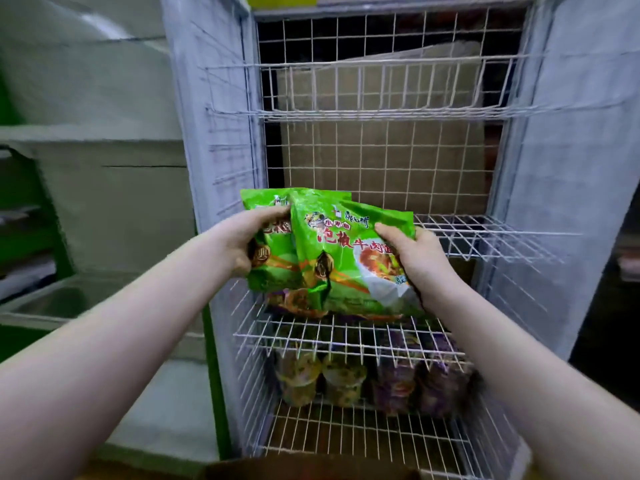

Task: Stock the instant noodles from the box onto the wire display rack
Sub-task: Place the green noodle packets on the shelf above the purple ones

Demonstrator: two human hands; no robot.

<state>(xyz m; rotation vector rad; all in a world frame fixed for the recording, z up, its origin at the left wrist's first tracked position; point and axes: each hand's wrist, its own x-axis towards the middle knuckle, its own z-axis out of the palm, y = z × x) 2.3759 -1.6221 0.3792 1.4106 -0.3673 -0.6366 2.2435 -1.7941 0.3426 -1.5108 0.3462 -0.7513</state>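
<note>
Two green instant noodle packs are held side by side in front of the white wire display rack [381, 112]. My left hand [244, 237] grips the left green pack [273, 265] by its left edge. My right hand [420, 258] grips the right green pack [332, 258], which overlaps the left one. Both packs hover just above the wire basket [346, 336] of the middle-low shelf, where an orange-purple pack [294, 303] lies under them. The cardboard box [311, 469] shows only as a brown edge at the bottom.
The bottom shelf holds cup noodles [322, 379] and purple packs [422, 386]. The upper basket [377, 84] and the right part of the mid shelf [485, 233] carry nothing. Cardboard [381, 161] stands behind the rack's back grid. Grey panels flank the rack; a metal sink [52, 299] sits at left.
</note>
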